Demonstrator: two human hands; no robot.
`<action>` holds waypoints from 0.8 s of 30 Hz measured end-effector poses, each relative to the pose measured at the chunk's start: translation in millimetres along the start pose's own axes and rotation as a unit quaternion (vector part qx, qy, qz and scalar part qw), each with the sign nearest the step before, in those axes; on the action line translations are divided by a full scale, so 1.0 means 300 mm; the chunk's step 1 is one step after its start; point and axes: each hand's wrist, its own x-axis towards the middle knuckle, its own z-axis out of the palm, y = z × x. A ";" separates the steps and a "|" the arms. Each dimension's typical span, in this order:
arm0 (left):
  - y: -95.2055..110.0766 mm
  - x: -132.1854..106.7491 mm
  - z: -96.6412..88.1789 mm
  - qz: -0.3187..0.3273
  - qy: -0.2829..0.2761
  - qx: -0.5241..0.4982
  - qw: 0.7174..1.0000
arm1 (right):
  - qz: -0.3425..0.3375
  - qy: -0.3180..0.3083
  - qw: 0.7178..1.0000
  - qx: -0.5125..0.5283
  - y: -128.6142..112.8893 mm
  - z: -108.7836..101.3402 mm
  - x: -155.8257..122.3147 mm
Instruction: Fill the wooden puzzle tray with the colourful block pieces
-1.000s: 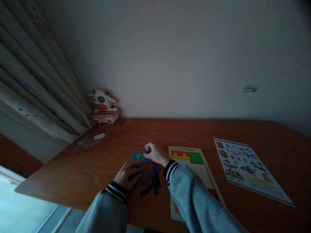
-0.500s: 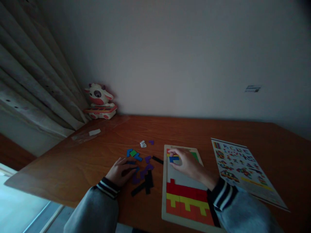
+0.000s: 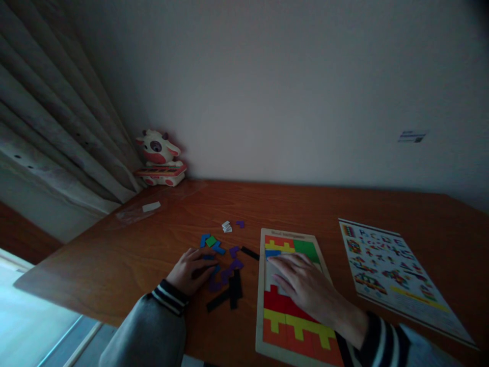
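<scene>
The puzzle board (image 3: 260, 316) has a pale wooden frame. Red, yellow and orange pieces fill its near end, and orange, yellow and green pieces (image 3: 305, 248) its far end. My right hand (image 3: 307, 290) is over the middle with fingers stretched out, fingertips at a blue piece (image 3: 272, 253) lying against the yellow one. My left hand (image 3: 191, 270) rests on the table among loose pieces, thumb and fingers apart. Blue pieces lie under and beside its fingertips, partly hidden. Purple pieces (image 3: 236, 264) and black bars (image 3: 234, 290) are just right of it.
Beyond the left hand lie a green square (image 3: 211, 241), small white pieces (image 3: 226, 227) and a purple piece (image 3: 240, 224). A printed pattern sheet (image 3: 401, 280) lies right of the board. A cow toy (image 3: 160, 158) with a keyboard stands at the back left, near a clear plastic bag (image 3: 133, 216).
My right hand has let go of the blue piece, which now lies on the board. The hand has opened and drawn back towards me and right. My left hand has hardly moved.
</scene>
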 end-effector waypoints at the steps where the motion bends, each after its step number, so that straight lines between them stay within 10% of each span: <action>1: 0.001 0.000 -0.001 0.002 -0.002 0.004 1.000 | -0.002 -0.005 1.000 -0.008 -0.008 0.005 -0.007; 24: 0.016 0.014 -0.002 0.012 -0.006 0.006 1.000 | -0.100 0.111 0.986 0.069 -0.128 -0.033 -0.113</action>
